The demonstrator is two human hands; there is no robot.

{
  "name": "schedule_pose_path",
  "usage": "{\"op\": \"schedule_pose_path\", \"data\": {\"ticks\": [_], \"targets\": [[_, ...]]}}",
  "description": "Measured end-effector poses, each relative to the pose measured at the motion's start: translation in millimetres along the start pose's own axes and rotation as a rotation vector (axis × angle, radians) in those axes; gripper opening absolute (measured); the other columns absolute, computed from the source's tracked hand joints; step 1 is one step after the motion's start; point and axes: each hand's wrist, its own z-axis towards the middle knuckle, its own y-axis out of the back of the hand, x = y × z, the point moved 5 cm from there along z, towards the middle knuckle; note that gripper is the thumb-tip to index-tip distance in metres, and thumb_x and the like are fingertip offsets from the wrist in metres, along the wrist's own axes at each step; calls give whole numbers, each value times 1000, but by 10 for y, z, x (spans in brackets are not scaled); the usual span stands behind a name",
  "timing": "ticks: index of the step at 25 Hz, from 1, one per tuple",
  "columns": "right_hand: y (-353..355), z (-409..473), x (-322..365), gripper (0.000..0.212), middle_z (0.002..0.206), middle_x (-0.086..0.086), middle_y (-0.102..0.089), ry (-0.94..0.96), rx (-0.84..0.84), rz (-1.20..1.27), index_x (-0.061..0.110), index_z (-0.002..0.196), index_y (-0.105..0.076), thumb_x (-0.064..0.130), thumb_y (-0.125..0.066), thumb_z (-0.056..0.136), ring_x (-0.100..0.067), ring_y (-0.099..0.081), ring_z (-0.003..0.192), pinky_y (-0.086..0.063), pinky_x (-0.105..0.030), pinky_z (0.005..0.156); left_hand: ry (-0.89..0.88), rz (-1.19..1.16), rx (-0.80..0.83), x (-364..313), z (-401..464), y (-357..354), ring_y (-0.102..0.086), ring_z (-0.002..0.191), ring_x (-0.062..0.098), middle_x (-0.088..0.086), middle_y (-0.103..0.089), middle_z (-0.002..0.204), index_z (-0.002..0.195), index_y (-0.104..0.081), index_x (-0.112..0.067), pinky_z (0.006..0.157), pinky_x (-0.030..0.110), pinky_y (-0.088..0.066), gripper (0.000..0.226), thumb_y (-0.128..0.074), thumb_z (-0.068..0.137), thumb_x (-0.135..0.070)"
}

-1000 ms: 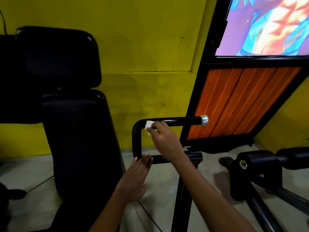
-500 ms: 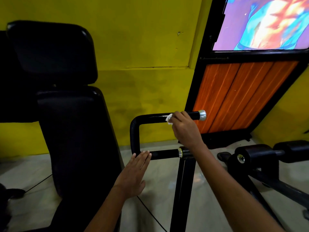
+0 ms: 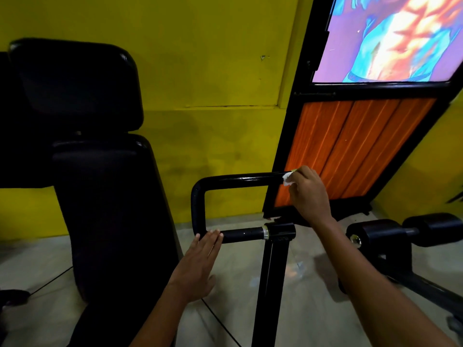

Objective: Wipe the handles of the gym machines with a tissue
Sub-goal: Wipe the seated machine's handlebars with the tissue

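Observation:
A black U-shaped handle (image 3: 240, 179) sticks out from a black upright post (image 3: 269, 284) in the middle of the view. My right hand (image 3: 309, 194) pinches a small white tissue (image 3: 287, 177) against the far right end of the handle's upper bar, covering the bar's silver cap. My left hand (image 3: 200, 261) is flat with straight fingers, its fingertips touching the lower bar (image 3: 241, 235) near the handle's bend.
A black padded seat with headrest (image 3: 100, 171) stands to the left. Black foam rollers on a frame (image 3: 400, 231) sit low at the right. Behind are a yellow wall (image 3: 213, 71) and an orange-panelled door (image 3: 350, 146). A thin cable (image 3: 220, 324) runs over the floor.
My right hand slid the tissue rightward along the upper bar, from near the bend to its capped end. My left hand stayed at the lower bar.

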Motion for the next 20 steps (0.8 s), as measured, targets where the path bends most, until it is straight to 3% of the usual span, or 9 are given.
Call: {"op": "schedule_pose_path", "data": {"ticks": [5, 7, 9, 11, 13, 14, 17, 20], "targets": [[-85, 321, 670, 16, 94, -12, -65, 54, 61, 162, 6, 99, -59, 6, -57, 83, -31, -59, 83, -45, -35, 65, -13, -37, -9, -46, 5, 50, -22, 142, 25, 13, -30, 153, 147, -27, -3, 111, 41, -13, 105, -64, 57, -42], [-243, 523, 1079, 22, 92, -15, -67, 165, 183, 228, 8, 106, -56, 2, -51, 85, -35, -61, 78, -40, -34, 59, -6, -31, -4, -68, 10, 31, -23, 141, 25, 13, -33, 152, 146, -30, -3, 111, 41, -12, 105, -63, 55, -44], [-476, 664, 1477, 36, 108, -12, -67, 282, 339, 163, 12, 118, -57, -2, -52, 85, -34, -62, 93, -46, -38, 67, 26, -16, 8, -54, 20, 14, -21, 141, 26, 15, -33, 151, 147, -29, -2, 112, 42, -12, 107, -63, 55, -46], [-730, 751, 1723, 38, 119, -9, -63, 351, 543, 45, 16, 118, -61, -1, -54, 85, -30, -59, 107, -49, -41, 82, 41, 10, -36, -33, 34, 13, -10, 145, 27, 16, -17, 157, 151, -12, -3, 119, 46, -2, 107, -60, 64, -43], [-898, 833, 1764, 33, 118, -11, -62, 330, 689, 30, 15, 113, -64, 0, -52, 85, -30, -57, 109, -50, -40, 83, 49, 9, -48, -9, 34, 13, 6, 147, 27, 13, 5, 159, 151, 9, -7, 116, 43, 12, 103, -53, 75, -39], [-939, 866, 1735, 32, 119, -13, -61, 300, 744, 61, 13, 113, -64, 1, -51, 86, -31, -57, 109, -50, -39, 82, 46, 13, -62, -8, 31, 29, 6, 147, 26, 12, 7, 159, 150, 10, -7, 115, 43, 11, 101, -52, 77, -39], [-944, 937, 1538, 35, 123, -16, -59, 254, 857, 99, 9, 118, -62, -2, -44, 90, -32, -55, 112, -43, -31, 76, 29, 13, -4, -17, -2, -10, -20, 145, 28, 15, -19, 157, 151, -15, -3, 119, 46, -13, 102, -57, 66, -43], [-896, 994, 1197, 42, 128, -15, -57, 204, 947, 76, 8, 122, -61, -8, -38, 90, -31, -52, 118, -42, -32, 84, 0, -21, -44, -3, -23, -16, -24, 144, 26, 12, -23, 157, 150, -20, -5, 111, 40, -16, 102, -57, 63, -43]]}}
